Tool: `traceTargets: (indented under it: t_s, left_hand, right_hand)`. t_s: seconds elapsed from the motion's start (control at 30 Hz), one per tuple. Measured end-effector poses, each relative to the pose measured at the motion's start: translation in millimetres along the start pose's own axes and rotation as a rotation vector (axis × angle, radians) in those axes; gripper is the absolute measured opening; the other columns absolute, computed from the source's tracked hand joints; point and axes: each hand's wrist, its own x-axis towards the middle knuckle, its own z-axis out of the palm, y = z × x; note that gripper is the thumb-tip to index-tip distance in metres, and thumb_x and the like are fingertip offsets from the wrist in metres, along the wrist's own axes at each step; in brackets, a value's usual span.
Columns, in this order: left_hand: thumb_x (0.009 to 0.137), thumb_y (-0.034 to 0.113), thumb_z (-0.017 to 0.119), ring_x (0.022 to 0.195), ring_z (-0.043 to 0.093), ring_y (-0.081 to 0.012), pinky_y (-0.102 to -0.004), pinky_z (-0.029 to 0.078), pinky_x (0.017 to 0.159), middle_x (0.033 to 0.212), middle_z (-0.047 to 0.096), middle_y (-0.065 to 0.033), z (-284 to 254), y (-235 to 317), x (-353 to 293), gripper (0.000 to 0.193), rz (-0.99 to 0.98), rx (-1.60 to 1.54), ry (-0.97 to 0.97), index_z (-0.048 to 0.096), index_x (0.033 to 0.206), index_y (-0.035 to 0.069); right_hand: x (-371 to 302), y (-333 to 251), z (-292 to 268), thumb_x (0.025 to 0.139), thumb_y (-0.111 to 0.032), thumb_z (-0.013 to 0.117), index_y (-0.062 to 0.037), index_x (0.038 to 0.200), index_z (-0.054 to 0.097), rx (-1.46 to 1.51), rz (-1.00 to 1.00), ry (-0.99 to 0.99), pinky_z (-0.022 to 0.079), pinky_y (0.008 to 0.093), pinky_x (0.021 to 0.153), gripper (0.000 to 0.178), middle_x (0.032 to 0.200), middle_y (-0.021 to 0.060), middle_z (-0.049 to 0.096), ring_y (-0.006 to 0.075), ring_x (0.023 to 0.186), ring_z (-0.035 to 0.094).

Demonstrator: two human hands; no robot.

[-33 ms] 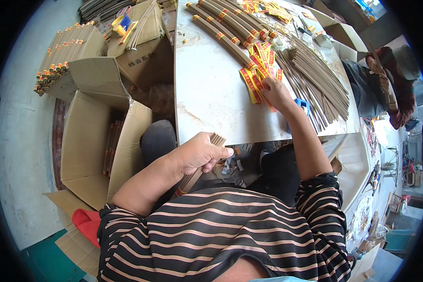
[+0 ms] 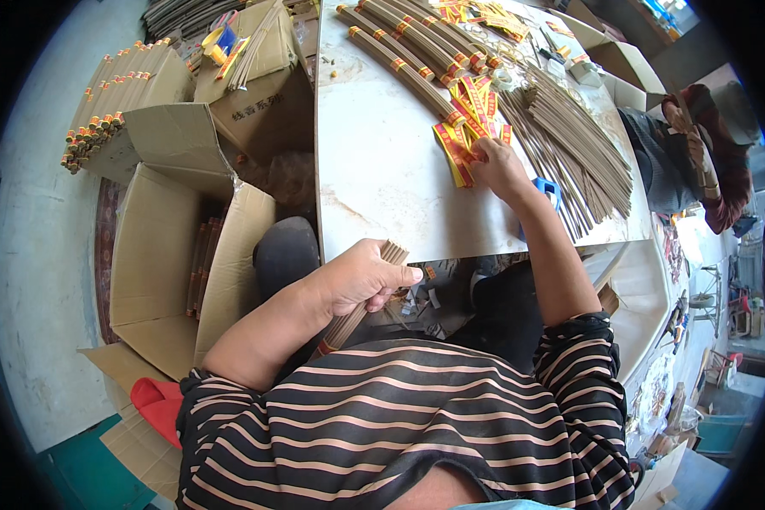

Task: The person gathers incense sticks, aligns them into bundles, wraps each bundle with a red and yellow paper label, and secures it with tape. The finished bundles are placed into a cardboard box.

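My left hand [image 2: 359,279] is closed around a bundle of thin brown incense sticks [image 2: 345,330], held at a slant over my lap with a red band near its lower end. On the white table, my right hand [image 2: 503,170] has its fingers pinched at the near edge of a pile of red and yellow paper labels [image 2: 456,156]. The fingertips partly cover the label there. Finished incense bundles [image 2: 404,70], wrapped with red and yellow bands, lie just beyond the pile. Loose incense sticks [image 2: 574,140] are spread to the right of my right hand.
A blue object [image 2: 547,189] sits by my right wrist at the table edge [image 2: 399,258]. At my left stands an open carton [image 2: 157,246] with bundles inside; more banded bundles [image 2: 123,89] are stacked beyond. Another person [image 2: 710,153] works at the right.
My right hand has shifted very slightly; a red label end that stuck out below its fingers no longer shows. My left hand and its bundle look unchanged.
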Motion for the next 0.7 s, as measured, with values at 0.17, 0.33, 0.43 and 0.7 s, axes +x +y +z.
traceTargets:
  t_s: [0.17,0.33,0.43,0.7]
  left_hand:
    - [0.079,0.01,0.067,0.035,0.036,-0.006,-0.0192,0.028,0.032,0.05,0.045,-0.0006,-2,-2,3,0.02,-0.016,-0.007,0.003,0.051,0.082,-0.001]
    - [0.079,0.01,0.068,0.035,0.037,-0.0059,-0.0189,0.029,0.033,0.05,0.045,-0.0003,-5,-4,6,0.02,-0.023,-0.023,-0.019,0.052,0.082,-0.001]
    - [0.079,0.011,0.068,0.035,0.037,-0.0059,-0.0192,0.03,0.033,0.05,0.045,-0.0003,-7,-4,6,0.021,-0.013,-0.039,-0.036,0.051,0.082,-0.001]
    - [0.079,0.011,0.068,0.035,0.037,-0.0062,-0.0195,0.03,0.033,0.05,0.045,-0.0007,-10,-5,7,0.023,-0.014,-0.038,-0.029,0.049,0.082,0.0]
  right_hand:
    - [0,-18,-1,0.074,-0.017,0.066,-0.0031,0.095,0.06,0.006,0.042,0.02,0.045,0.0363,0.078,0.026,0.098,0.0166,0.058,0.0312,0.09,0.057]
    - [1,-26,7,0.074,-0.016,0.066,-0.0064,0.095,0.061,0.007,-0.021,-0.006,0.046,0.0363,0.078,0.024,0.097,0.0144,0.057,0.0289,0.088,0.058]
    - [4,-27,7,0.073,-0.013,0.066,-0.006,0.093,0.061,0.025,0.021,-0.059,0.046,0.036,0.078,0.022,0.095,0.0128,0.057,0.0277,0.088,0.058]
    - [4,-25,9,0.072,-0.009,0.066,-0.0031,0.084,0.059,0.027,-0.01,-0.042,0.046,0.035,0.077,0.015,0.091,0.0122,0.056,0.0266,0.086,0.057]
